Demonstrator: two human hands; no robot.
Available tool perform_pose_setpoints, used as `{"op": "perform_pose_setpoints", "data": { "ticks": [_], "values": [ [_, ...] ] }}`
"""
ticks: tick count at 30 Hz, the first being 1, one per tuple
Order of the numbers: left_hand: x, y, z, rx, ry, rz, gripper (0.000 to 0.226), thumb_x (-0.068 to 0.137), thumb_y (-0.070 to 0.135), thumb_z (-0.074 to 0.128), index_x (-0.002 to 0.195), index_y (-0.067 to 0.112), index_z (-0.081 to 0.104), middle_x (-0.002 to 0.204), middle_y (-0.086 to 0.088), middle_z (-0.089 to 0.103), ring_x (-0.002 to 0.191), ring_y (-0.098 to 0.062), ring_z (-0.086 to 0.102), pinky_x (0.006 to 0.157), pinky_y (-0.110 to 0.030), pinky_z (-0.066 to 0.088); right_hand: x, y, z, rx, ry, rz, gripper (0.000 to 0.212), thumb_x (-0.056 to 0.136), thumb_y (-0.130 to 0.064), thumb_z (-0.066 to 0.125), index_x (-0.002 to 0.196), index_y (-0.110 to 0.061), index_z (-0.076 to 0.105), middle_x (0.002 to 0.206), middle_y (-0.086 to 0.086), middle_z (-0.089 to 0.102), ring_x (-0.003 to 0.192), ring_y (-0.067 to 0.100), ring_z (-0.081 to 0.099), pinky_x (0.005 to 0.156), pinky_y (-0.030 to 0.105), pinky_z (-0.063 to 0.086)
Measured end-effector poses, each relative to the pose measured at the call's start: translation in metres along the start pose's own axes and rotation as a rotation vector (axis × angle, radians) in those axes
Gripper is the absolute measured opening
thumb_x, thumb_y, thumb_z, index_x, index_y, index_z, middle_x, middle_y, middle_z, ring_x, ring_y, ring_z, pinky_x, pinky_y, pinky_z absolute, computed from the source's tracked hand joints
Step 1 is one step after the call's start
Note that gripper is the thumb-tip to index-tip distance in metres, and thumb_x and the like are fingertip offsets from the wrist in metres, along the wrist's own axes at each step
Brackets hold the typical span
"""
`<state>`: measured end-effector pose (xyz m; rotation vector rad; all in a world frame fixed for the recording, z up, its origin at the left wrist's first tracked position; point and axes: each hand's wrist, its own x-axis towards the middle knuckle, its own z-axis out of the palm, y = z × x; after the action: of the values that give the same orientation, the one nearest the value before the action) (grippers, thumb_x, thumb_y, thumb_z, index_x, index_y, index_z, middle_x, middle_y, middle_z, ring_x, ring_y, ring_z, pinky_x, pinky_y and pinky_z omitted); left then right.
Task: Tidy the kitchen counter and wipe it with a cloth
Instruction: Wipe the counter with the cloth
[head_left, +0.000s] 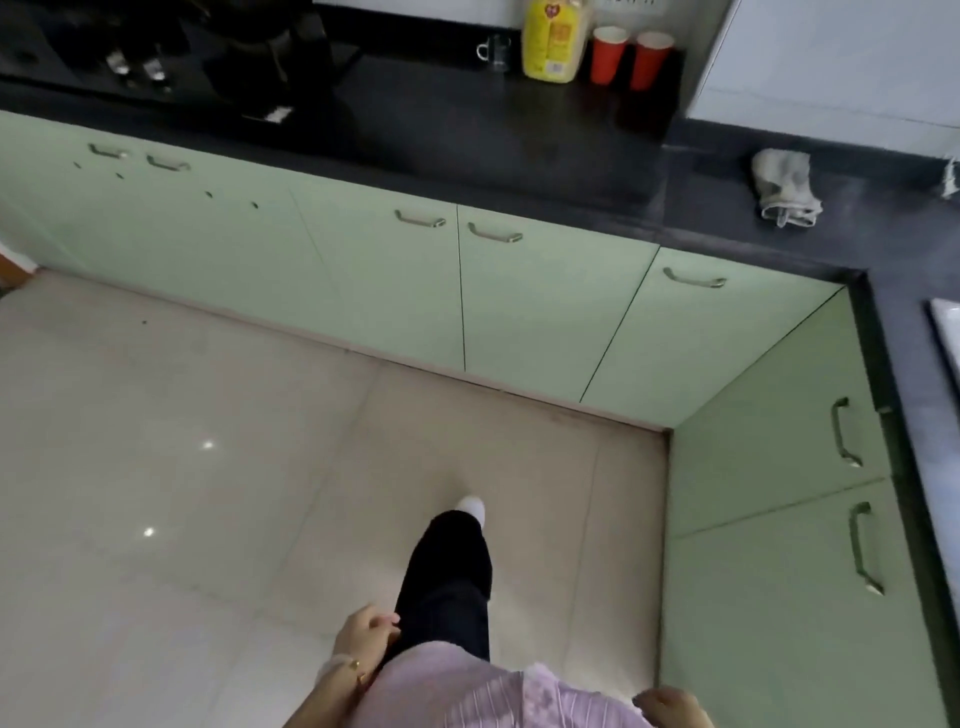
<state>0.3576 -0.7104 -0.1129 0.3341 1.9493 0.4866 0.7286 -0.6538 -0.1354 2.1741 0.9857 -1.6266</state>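
Note:
A crumpled grey cloth (784, 187) lies on the dark L-shaped counter (467, 135), near its right corner. At the back of the counter stand a yellow bottle (553, 39), two red cups (628, 54) and a small glass mug (496, 52). My left hand (366, 642) hangs low by my hip, fingers loosely curled, holding nothing. My right hand (672, 706) shows at the bottom edge, partly cut off, with nothing seen in it. Both hands are far from the counter.
A black stove (130, 47) with a dark pot sits on the counter at the left. Pale green cabinet doors (519, 301) with metal handles run below the counter. My leg (447, 582) steps over the beige tiled floor. A white object (948, 332) pokes in at the right edge.

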Motion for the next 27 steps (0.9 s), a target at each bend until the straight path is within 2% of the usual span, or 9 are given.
{"op": "perform_pose_setpoints", "data": {
  "ticks": [2,3,5,7,12,16,19,23,27],
  "values": [
    [0.028,0.036,-0.019,0.019,0.005,0.005,0.021,0.081,0.003,0.058,0.062,0.011,0.062,0.064,-0.009,0.066,0.072,-0.028,0.062,0.074,-0.035,0.050,0.031,-0.032,-0.003,-0.073,-0.067,-0.005,0.037,0.094,-0.032,0.044,0.070,-0.048,0.069,0.040,-0.040,0.049,0.103,-0.005,0.061,0.066,-0.006,0.037],
    [0.039,0.058,-0.030,0.013,0.003,0.011,0.016,0.080,0.005,0.058,0.065,0.007,0.062,0.063,-0.010,0.064,0.069,-0.027,0.061,0.069,-0.030,0.051,0.027,-0.062,-0.013,-0.072,-0.044,-0.026,0.036,0.093,-0.029,0.047,0.073,-0.044,0.073,0.047,-0.038,0.054,0.094,0.001,0.065,0.060,-0.005,0.037],
    [0.059,0.100,-0.051,0.018,-0.011,0.015,0.014,0.082,0.001,0.054,0.070,0.001,0.059,0.061,-0.011,0.060,0.061,-0.024,0.055,0.054,-0.023,0.046,0.009,-0.132,-0.028,0.050,0.034,-0.110,0.020,0.089,-0.014,0.056,0.083,-0.010,0.075,0.057,-0.013,0.065,0.057,0.009,0.065,0.043,0.002,0.038],
    [0.087,0.139,-0.066,0.026,-0.020,-0.016,0.018,0.087,0.000,0.048,0.075,-0.002,0.060,0.064,-0.016,0.060,0.059,-0.026,0.055,0.057,-0.025,0.042,0.001,-0.192,-0.045,0.232,0.081,-0.107,0.016,0.087,-0.002,0.054,0.079,0.002,0.067,0.051,0.004,0.061,0.037,0.013,0.054,0.035,0.015,0.036],
    [0.139,0.254,-0.074,0.116,-0.027,0.053,0.015,0.087,0.005,0.052,0.076,0.005,0.062,0.071,-0.015,0.064,0.058,-0.024,0.055,0.055,-0.026,0.038,-0.005,-0.335,-0.103,0.404,0.142,-0.349,0.024,0.090,0.001,0.044,0.082,-0.010,0.064,0.066,0.007,0.061,0.057,0.017,0.054,0.052,0.022,0.041],
    [0.164,0.370,-0.050,0.214,-0.077,0.290,0.028,0.087,0.001,0.052,0.069,0.020,0.062,0.073,-0.010,0.067,0.060,-0.021,0.059,0.053,-0.023,0.042,-0.014,-0.414,-0.163,0.447,0.250,-0.516,0.023,0.088,-0.001,0.048,0.087,-0.016,0.066,0.075,0.002,0.068,0.068,0.015,0.063,0.068,0.026,0.048],
    [0.163,0.467,-0.021,0.304,-0.161,0.596,0.033,0.088,0.003,0.051,0.074,0.030,0.062,0.069,0.005,0.070,0.067,-0.013,0.066,0.065,-0.022,0.050,-0.014,-0.457,-0.210,0.483,0.327,-0.602,0.025,0.088,-0.003,0.047,0.089,-0.020,0.066,0.077,-0.001,0.070,0.069,0.011,0.066,0.072,0.027,0.051],
    [0.150,0.585,0.022,0.389,-0.115,0.950,0.017,0.089,0.010,0.050,0.090,0.020,0.063,0.085,0.009,0.067,0.086,0.000,0.060,0.070,-0.007,0.046,-0.007,-0.494,-0.272,0.467,0.463,-0.649,0.027,0.088,-0.007,0.048,0.088,-0.029,0.063,0.081,-0.001,0.070,0.080,0.016,0.066,0.078,0.032,0.051],
    [0.170,0.665,0.061,0.711,-0.014,1.145,0.029,0.091,0.015,0.046,0.119,0.016,0.056,0.121,0.004,0.057,0.113,-0.013,0.052,0.095,-0.030,0.044,0.005,-0.515,-0.329,0.428,0.675,-0.636,0.024,0.089,-0.010,0.052,0.098,-0.029,0.063,0.086,-0.005,0.070,0.085,0.010,0.065,0.071,0.021,0.046]
  ]
}}
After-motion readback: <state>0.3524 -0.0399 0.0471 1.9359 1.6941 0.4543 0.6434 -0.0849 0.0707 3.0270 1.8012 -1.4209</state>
